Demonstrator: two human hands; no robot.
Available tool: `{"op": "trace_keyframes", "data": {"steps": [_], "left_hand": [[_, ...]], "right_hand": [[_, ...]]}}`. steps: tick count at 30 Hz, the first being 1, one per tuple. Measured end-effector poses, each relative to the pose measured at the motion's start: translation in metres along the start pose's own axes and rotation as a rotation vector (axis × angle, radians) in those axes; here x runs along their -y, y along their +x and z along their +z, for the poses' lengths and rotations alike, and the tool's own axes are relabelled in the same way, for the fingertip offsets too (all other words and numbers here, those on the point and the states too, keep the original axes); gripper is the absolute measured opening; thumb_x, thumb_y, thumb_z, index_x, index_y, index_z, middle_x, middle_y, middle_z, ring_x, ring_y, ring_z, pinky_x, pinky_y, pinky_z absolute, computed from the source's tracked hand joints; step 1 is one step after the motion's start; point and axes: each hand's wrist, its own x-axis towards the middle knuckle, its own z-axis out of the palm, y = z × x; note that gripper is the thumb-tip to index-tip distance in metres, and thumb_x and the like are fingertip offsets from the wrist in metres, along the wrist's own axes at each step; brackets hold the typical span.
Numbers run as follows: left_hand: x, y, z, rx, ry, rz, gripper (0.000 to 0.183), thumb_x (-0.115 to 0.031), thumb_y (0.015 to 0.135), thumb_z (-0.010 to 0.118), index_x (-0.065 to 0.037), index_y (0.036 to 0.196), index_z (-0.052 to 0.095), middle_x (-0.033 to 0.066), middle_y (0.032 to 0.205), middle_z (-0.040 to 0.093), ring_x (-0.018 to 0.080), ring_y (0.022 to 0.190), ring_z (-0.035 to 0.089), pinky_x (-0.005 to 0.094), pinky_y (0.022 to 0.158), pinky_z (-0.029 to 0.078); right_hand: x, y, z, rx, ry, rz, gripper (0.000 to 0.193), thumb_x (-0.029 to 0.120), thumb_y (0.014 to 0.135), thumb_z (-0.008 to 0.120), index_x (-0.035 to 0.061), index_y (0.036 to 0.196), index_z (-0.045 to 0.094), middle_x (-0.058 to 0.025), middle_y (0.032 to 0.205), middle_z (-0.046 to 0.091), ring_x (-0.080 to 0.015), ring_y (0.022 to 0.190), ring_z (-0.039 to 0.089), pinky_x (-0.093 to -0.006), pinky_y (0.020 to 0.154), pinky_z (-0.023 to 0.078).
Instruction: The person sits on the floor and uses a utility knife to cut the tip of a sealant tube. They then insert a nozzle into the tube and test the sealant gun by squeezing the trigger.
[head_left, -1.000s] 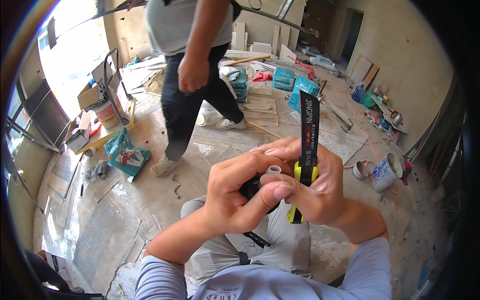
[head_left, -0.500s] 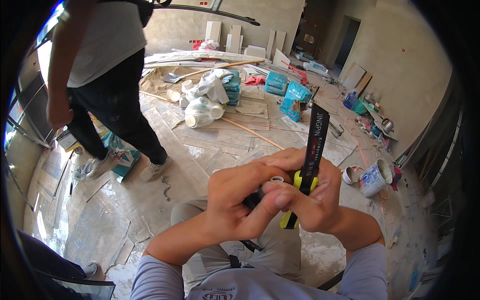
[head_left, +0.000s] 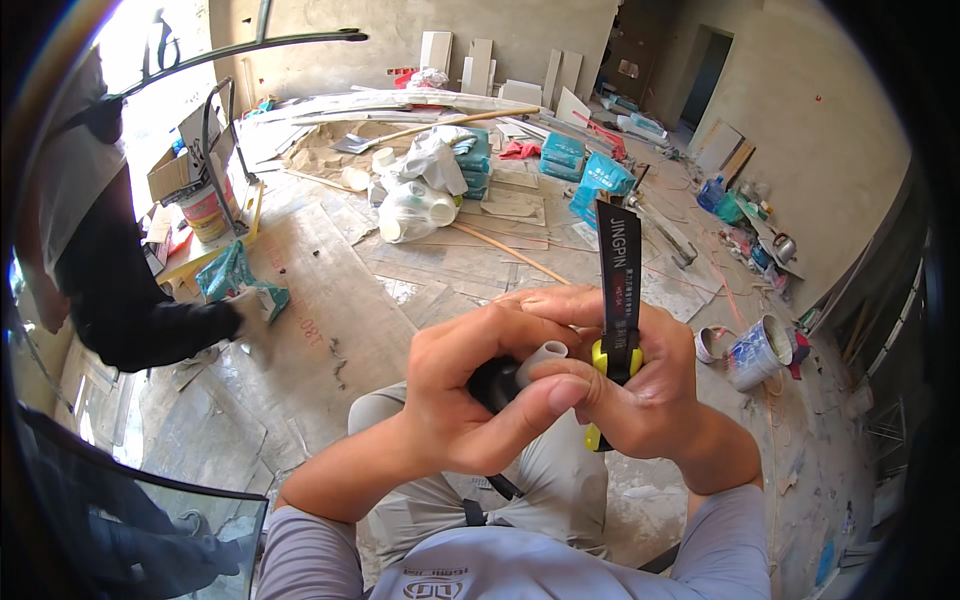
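My left hand (head_left: pixel 455 390) is closed round a black rounded piece (head_left: pixel 492 384) with a short, pale grey open-ended tube (head_left: pixel 545 360) sticking up from it. Most of that piece is hidden in the palm. Beside it, my right hand (head_left: pixel 645 390) grips a knife-like tool with a flat black slant-tipped blade (head_left: pixel 620 265) and a yellow-and-black handle (head_left: pixel 600 437). The blade points upward, away from me, and stands apart from the tube. Both thumbs meet just below the tube's mouth. The hands touch, above my lap.
A person (head_left: pixel 100 250) in dark trousers is at the left, near a teal bag (head_left: pixel 240 280). Filled plastic bags (head_left: pixel 415 210), teal sacks (head_left: pixel 563 155) and a long wooden pole (head_left: pixel 510 252) lie ahead. A paint-stained bucket (head_left: pixel 760 352) stands at the right. A glass panel (head_left: pixel 190 535) is at lower left.
The grey tube shows more of its length, along with more of the black piece. The blade has shifted slightly left. The other person has moved farther left, uncovering a box and a bucket.
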Motion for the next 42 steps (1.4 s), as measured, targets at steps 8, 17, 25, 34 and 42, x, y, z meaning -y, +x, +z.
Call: {"op": "trace_keyframes", "data": {"steps": [8, 17, 25, 34, 42], "left_hand": [[0.002, 0.000, -0.001, 0.060, -0.002, 0.034, 0.026, -0.013, 0.092, 0.081, 0.006, 0.101, 0.066, 0.0170, 0.091, 0.074, 0.0278, 0.085, 0.074, 0.0374, 0.083, 0.057], [0.006, -0.002, 0.007, 0.004, 0.097, 0.116, 0.026, -0.014, 0.092, 0.082, 0.005, 0.100, 0.067, 0.0129, 0.081, 0.071, 0.0225, 0.073, 0.069, 0.0329, 0.071, 0.056], [0.011, 0.005, 0.004, 0.011, 0.047, 0.050, 0.023, -0.012, 0.096, 0.078, 0.004, 0.104, 0.064, 0.0103, 0.083, 0.072, 0.0171, 0.073, 0.066, 0.0315, 0.068, 0.053], [0.024, 0.003, -0.004, 0.025, -0.157, -0.199, 0.033, -0.010, 0.094, 0.082, -0.002, 0.117, 0.060, 0.0038, 0.097, 0.072, 0.0076, 0.083, 0.065, 0.0241, 0.078, 0.052], [0.015, 0.000, -0.005, 0.023, -0.106, -0.332, 0.021, -0.014, 0.102, 0.072, 0.003, 0.112, 0.063, 0.0072, 0.092, 0.069, 0.0118, 0.077, 0.069, 0.0257, 0.072, 0.054]], "right_hand": [[-0.005, -0.006, 0.004, -0.003, 0.076, -0.107, 0.041, 0.000, 0.097, 0.073, -0.0064, 0.134, 0.057, -0.0306, 0.138, 0.059, -0.0335, 0.130, 0.062, -0.0457, 0.106, 0.054], [-0.004, -0.011, 0.006, -0.058, 0.080, -0.120, 0.040, 0.002, 0.095, 0.076, -0.0052, 0.130, 0.059, -0.0281, 0.134, 0.062, -0.0291, 0.124, 0.064, -0.0406, 0.101, 0.054], [0.001, 0.001, 0.004, -0.150, 0.041, -0.003, 0.040, 0.015, 0.097, 0.078, -0.0039, 0.129, 0.062, -0.0184, 0.125, 0.070, -0.0073, 0.070, 0.063, -0.0210, 0.056, 0.047], [0.001, 0.003, 0.000, -0.296, 0.002, 0.285, 0.045, 0.015, 0.094, 0.078, -0.0002, 0.134, 0.063, -0.0073, 0.102, 0.075, -0.0033, 0.060, 0.059, -0.0196, 0.050, 0.045], [-0.001, -0.023, -0.010, -0.334, 0.219, 0.291, 0.026, 0.028, 0.106, 0.058, 0.0045, 0.115, 0.054, -0.0103, 0.109, 0.068, -0.0066, 0.055, 0.054, -0.0221, 0.052, 0.045]]}}
